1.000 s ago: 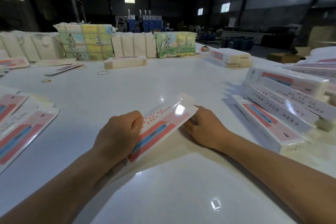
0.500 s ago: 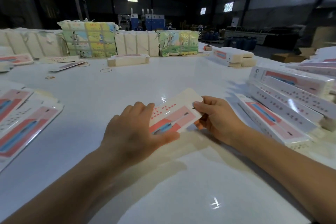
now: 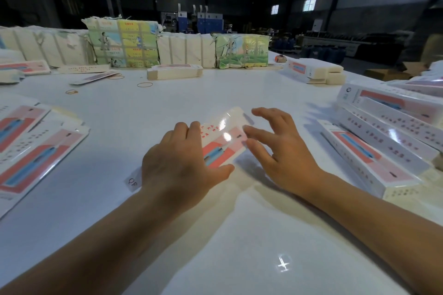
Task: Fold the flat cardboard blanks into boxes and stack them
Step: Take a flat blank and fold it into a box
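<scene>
Dim warehouse interior, overhead lights few; work happens on a glossy white table point(image 3: 148, 108) that throws glare spots. Centre of table: one printed cardboard blank point(image 3: 224, 137), pink and red with a blue pen graphic, lying between the two hands with its far end angled up and to the right. Left hand point(image 3: 182, 170) rests over the near end of the blank, fingers laid forward along its left edge and thumb pressed flat at the near right edge; whether the card is pinched or only pinned I cannot tell. Right hand point(image 3: 282, 151) hovers at the far right corner, fingers spread wide and relaxed, fingertips just touching or just beside the card edge, gripping nothing. Right of the hands: a row of folded boxes point(image 3: 374, 151) of the same print, leaning against one another. Left: more flat blanks point(image 3: 38, 158) fanned out. Far side: wrapped bundles point(image 3: 124, 43) of stock, a small stack of blanks point(image 3: 175, 72), loose rubber bands point(image 3: 144, 84). Judgement: blank is light, thin, springy, with a slick laminated face, so it will likely slide on this table unless one end is held down. Best hold is probably along the long scored edges, squeezing them inward to pop the sleeve open; pressing mid-panel risks a crease off the score line. Step in hand looks like opening or squaring the sleeve; tucking end flaps and stacking not yet done.
</scene>
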The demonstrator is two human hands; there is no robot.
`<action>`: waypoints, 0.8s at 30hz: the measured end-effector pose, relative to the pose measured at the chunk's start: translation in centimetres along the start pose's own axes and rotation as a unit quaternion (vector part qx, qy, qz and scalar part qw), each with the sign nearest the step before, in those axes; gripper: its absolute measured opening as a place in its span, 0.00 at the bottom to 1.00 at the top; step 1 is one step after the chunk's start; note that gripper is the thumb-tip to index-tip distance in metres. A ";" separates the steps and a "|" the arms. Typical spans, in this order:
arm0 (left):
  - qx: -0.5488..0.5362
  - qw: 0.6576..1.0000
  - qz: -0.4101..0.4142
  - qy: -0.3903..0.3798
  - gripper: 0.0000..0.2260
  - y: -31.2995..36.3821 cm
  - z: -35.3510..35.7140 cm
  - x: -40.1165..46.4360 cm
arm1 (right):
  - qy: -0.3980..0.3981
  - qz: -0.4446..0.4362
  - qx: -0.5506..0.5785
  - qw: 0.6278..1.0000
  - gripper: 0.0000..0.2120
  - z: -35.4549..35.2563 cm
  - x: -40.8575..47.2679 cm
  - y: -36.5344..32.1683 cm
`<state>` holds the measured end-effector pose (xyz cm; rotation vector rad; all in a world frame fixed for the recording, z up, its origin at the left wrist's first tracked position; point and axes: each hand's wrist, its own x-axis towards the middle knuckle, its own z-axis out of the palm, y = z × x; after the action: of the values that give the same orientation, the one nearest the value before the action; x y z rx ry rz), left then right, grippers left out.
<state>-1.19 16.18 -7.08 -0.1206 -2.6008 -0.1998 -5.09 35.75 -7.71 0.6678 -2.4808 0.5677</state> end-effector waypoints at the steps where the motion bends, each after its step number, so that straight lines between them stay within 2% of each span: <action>1: 0.006 1.000 0.003 0.000 0.38 0.0 0.0 -0.2 | -0.005 -0.001 0.011 1.000 0.20 0.0 -0.1 -0.1; 4: 0.009 1.000 0.011 -0.003 0.38 0.2 0.0 -0.5 | 0.003 0.003 0.124 0.992 0.11 0.2 -0.4 -0.9; 6: 0.008 1.000 0.010 0.004 0.38 0.4 0.1 -0.5 | 0.008 0.003 0.193 0.981 0.09 0.4 -0.6 -1.8; 8: 0.015 1.000 0.003 0.017 0.39 0.7 0.1 -0.3 | 0.013 0.028 0.198 0.980 0.13 0.7 -0.5 -2.3; 11: 0.030 0.999 -0.005 0.031 0.40 1.1 -0.1 -0.2 | 0.038 0.114 0.179 0.977 0.18 0.7 -0.1 -1.8; 15: 0.064 0.996 0.017 0.052 0.39 1.2 -0.3 -0.6 | 0.036 0.165 0.265 0.949 0.10 0.6 -0.2 -1.7; 18: 0.077 0.996 0.028 0.043 0.40 1.3 -0.4 -0.4 | 0.022 0.156 0.316 0.935 0.06 0.4 -0.1 -2.1; 22: 0.074 0.996 0.025 0.031 0.39 1.4 -0.4 -0.1 | 0.004 0.142 0.381 0.914 0.08 0.3 0.0 -2.4; 24: 0.073 0.996 0.026 0.049 0.38 1.5 -0.3 0.0 | 0.016 0.147 0.375 0.915 0.08 0.5 0.1 -2.1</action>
<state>-0.83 17.65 -6.68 -0.1241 -2.5013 0.0036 -4.22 33.84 -7.50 0.5299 -2.3000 1.6755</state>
